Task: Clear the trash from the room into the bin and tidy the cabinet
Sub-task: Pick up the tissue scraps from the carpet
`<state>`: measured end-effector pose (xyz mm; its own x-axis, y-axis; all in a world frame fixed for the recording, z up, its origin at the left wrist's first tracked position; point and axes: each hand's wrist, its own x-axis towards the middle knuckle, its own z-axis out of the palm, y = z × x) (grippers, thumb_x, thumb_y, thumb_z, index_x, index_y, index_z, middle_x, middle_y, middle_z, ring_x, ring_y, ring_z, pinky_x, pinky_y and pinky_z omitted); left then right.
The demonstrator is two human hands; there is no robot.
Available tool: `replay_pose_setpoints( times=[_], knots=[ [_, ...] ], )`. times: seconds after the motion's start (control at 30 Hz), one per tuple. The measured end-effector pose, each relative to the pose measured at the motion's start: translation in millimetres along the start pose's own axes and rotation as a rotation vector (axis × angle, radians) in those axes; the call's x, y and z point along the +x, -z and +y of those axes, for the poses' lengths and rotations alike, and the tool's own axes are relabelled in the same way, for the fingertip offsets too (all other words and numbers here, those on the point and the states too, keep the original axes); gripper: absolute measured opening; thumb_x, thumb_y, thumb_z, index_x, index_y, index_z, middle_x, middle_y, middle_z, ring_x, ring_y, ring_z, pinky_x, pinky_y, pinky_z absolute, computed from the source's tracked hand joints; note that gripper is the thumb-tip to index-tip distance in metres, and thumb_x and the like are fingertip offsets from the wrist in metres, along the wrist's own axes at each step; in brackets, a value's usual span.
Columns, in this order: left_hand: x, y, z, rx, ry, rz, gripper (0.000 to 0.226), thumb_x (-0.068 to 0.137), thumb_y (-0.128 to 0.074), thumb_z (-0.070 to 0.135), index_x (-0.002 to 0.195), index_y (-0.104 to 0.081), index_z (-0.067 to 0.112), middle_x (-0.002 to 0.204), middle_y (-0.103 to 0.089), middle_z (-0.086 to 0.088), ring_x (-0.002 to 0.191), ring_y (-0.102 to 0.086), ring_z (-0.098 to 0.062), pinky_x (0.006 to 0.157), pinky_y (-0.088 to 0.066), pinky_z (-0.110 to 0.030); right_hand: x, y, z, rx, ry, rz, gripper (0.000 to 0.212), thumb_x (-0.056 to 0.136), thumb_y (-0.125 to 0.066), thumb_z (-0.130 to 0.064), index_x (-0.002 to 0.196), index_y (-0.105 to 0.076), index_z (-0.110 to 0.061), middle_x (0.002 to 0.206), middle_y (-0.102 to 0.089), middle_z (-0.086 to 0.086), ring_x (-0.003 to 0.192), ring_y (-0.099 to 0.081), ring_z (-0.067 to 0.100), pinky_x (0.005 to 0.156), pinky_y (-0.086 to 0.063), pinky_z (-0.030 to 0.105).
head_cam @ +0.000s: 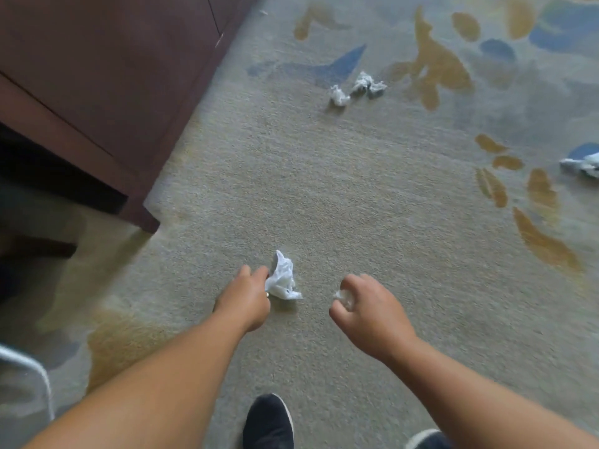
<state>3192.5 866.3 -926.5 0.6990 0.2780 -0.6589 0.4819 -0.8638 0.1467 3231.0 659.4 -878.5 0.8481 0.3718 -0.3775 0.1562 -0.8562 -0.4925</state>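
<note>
My left hand [248, 296] grips a crumpled white tissue [283, 277] that sticks out past my fingers, low over the carpet. My right hand [368, 311] is curled round a smaller white paper wad [343, 295], of which only a bit shows by my thumb. Farther off on the carpet lie three crumpled paper balls close together, one to the left [338, 95] and two touching [368, 84]. Another white scrap [583, 165] lies at the right edge, partly cut off.
A dark brown wooden cabinet [107, 76] fills the upper left, with its corner foot [146, 218] on the patterned carpet [324, 189]. A white metal frame [32, 367] shows at the lower left. My dark shoes [269, 422] are at the bottom.
</note>
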Motion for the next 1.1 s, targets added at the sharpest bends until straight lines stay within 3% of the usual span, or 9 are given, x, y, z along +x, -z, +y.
replay_pose_setpoints(
  times=[0.17,0.27,0.33,0.43,0.53,0.63,0.73,0.9,1.1],
  knots=[
    [76,-46,13,0.046,-0.088,-0.121,0.061,0.09,-0.054,0.029,0.144,-0.026,0.04,0.147,-0.021,-0.006,0.121,-0.048,-0.033,0.098,-0.045,-0.046,60,-42,38,-0.027,0.02,0.016,0.018,0.084,-0.05,-0.037,0.087,-0.053,-0.019,0.086,-0.051,-0.002,0.085,-0.051,0.02,0.066,-0.034,0.031],
    [107,-76,17,0.152,-0.129,-0.201,0.06,0.085,-0.062,0.053,0.137,-0.037,0.035,0.152,-0.012,-0.009,0.118,-0.054,-0.034,0.099,-0.044,-0.042,89,-56,60,-0.035,0.046,0.037,0.019,0.084,-0.05,-0.037,0.089,-0.054,-0.02,0.086,-0.05,-0.002,0.088,-0.052,0.02,0.067,-0.032,0.029],
    [122,-88,18,0.234,-0.125,-0.211,0.058,0.084,-0.063,0.054,0.129,-0.045,0.024,0.15,-0.021,-0.013,0.114,-0.057,-0.034,0.097,-0.045,-0.039,102,-58,72,-0.033,0.058,0.047,0.018,0.085,-0.049,-0.038,0.088,-0.053,-0.021,0.085,-0.048,-0.003,0.09,-0.052,0.019,0.068,-0.032,0.028],
    [129,-79,26,0.282,-0.108,-0.211,0.049,0.088,-0.056,0.053,0.112,-0.059,0.01,0.125,-0.059,-0.012,0.107,-0.061,-0.031,0.089,-0.048,-0.036,112,-48,83,-0.015,0.06,0.071,0.017,0.085,-0.049,-0.038,0.087,-0.052,-0.021,0.086,-0.048,-0.003,0.09,-0.052,0.019,0.068,-0.033,0.028],
    [117,-45,40,0.246,-0.104,-0.14,0.053,0.088,-0.05,0.062,0.107,-0.061,0.013,0.112,-0.067,-0.008,0.106,-0.062,-0.029,0.083,-0.047,-0.033,106,-20,81,-0.007,0.045,0.091,0.018,0.086,-0.047,-0.037,0.086,-0.051,-0.02,0.085,-0.049,-0.003,0.085,-0.05,0.018,0.066,-0.034,0.03],
    [92,-1,55,0.18,-0.066,-0.077,0.031,0.091,-0.049,0.044,0.107,-0.053,0.017,0.11,-0.066,-0.006,0.101,-0.061,-0.026,0.073,-0.043,-0.032,83,22,68,0.015,0.007,0.08,0.018,0.086,-0.047,-0.038,0.086,-0.051,-0.02,0.086,-0.05,-0.004,0.081,-0.047,0.016,0.064,-0.031,0.03],
    [59,47,78,0.263,-0.076,-0.052,0.024,0.091,-0.047,0.038,0.1,-0.059,0.018,0.103,-0.066,-0.004,0.093,-0.062,-0.024,0.068,-0.043,-0.03,50,75,55,0.035,-0.02,0.084,0.018,0.086,-0.046,-0.038,0.086,-0.051,-0.021,0.087,-0.05,-0.005,0.081,-0.045,0.014,0.063,-0.031,0.029],
    [-3,138,137,0.225,-0.133,0.027,0.009,0.089,-0.049,0.026,0.084,-0.049,0.018,0.092,-0.049,-0.002,0.077,-0.052,-0.021,0.062,-0.037,-0.029,-3,184,45,0.084,-0.078,0.117,0.017,0.086,-0.046,-0.037,0.083,-0.05,-0.02,0.084,-0.048,-0.005,0.08,-0.046,0.015,0.064,-0.034,0.029],
    [-57,238,206,0.174,-0.173,0.109,0.006,0.091,-0.045,0.017,0.094,-0.048,0.022,0.084,-0.06,-0.001,0.069,-0.053,-0.019,0.057,-0.04,-0.03,-36,305,40,0.093,-0.093,0.153,0.018,0.087,-0.046,-0.038,0.085,-0.05,-0.021,0.083,-0.047,-0.005,0.08,-0.047,0.015,0.063,-0.035,0.03]
  ],
)
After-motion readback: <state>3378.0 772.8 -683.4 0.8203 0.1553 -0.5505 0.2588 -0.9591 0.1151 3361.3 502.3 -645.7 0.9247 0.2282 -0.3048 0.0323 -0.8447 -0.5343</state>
